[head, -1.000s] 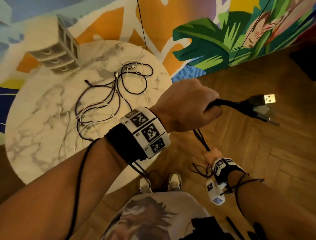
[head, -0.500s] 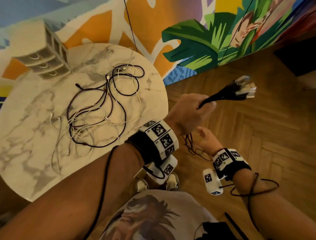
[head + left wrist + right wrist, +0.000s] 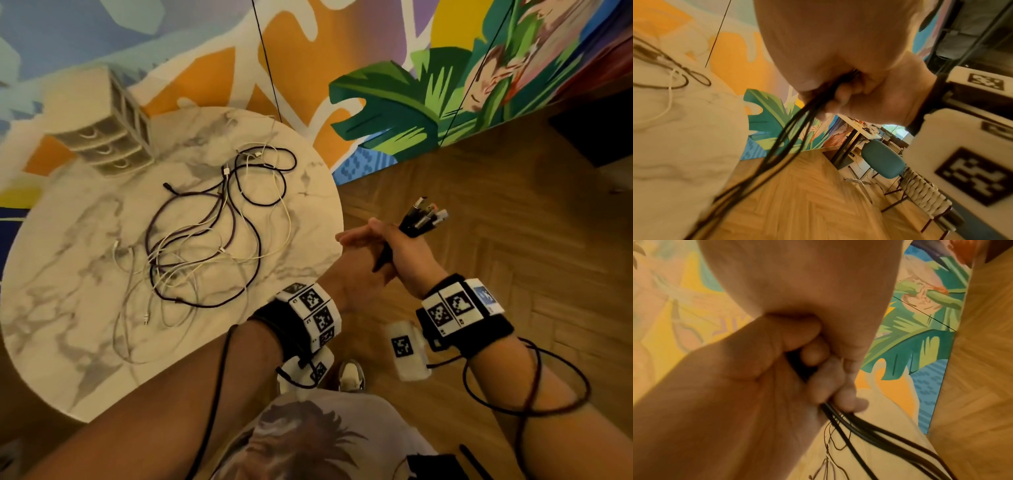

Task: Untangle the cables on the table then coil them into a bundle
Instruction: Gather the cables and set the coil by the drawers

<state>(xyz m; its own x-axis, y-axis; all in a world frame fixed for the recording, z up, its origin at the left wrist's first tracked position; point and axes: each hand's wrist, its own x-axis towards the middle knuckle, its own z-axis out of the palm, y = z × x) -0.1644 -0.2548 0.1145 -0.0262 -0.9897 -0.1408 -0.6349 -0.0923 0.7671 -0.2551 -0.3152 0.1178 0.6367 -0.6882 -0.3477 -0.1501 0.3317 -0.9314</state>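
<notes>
A bundle of black cables (image 3: 424,216) with several plugs pointing up sticks out above my two hands, off the table's right edge over the floor. My right hand (image 3: 409,251) grips the bundle just under the plugs. My left hand (image 3: 359,270) lies against it, and in the right wrist view its fingers (image 3: 830,378) curl round the same black strands (image 3: 869,431). In the left wrist view the strands (image 3: 789,133) hang down and left from the clasped hands. A tangle of black, purple and white cables (image 3: 212,240) lies loose on the round marble table (image 3: 68,274).
A small drawer unit (image 3: 106,137) stands at the table's back left. A painted mural wall runs behind. The wooden floor spreads to the right, with a teal chair (image 3: 881,159) and a woven bench (image 3: 925,194) further off. My shoes (image 3: 351,375) are by the table's edge.
My left hand has come down and back toward me with the black bundle. My right hand rose from below and took hold under the plugs, which have swung from pointing right to up.
</notes>
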